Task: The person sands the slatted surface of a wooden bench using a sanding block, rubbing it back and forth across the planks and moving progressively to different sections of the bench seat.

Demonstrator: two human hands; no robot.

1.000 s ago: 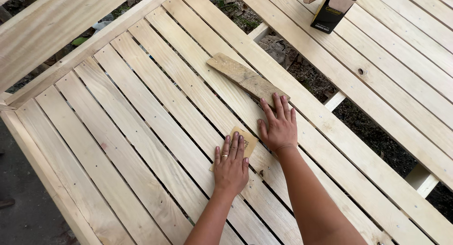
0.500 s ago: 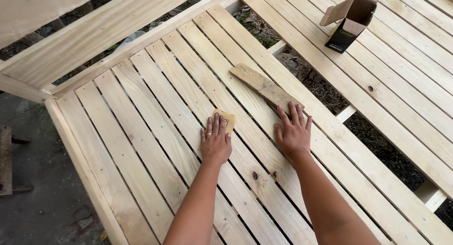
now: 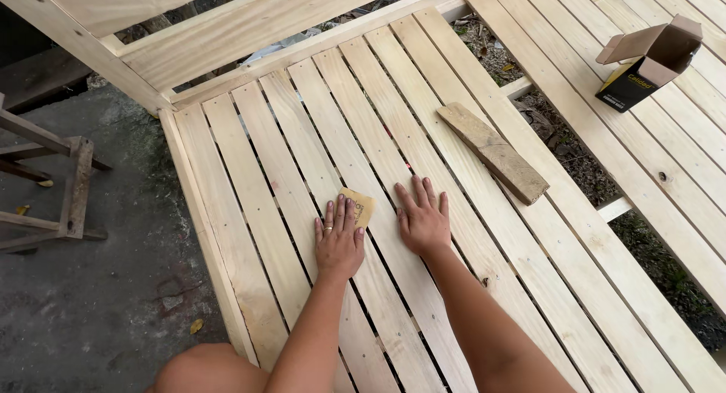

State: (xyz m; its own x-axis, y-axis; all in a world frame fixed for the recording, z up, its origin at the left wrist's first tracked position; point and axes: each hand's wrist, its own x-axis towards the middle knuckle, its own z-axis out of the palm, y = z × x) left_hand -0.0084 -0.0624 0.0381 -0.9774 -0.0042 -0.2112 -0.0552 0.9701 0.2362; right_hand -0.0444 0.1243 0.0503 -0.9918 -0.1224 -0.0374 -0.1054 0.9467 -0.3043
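Open cardboard box (image 3: 649,64) — inside unseen

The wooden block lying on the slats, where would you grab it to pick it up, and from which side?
Probably across its narrow width near the middle, coming down from above. The wooden block lies flat and slantwise on the slatted frame, long and slim, so fingers could clamp its two long edges. Both are bare; the right hand rests flat below it, the left hand presses sandpaper.
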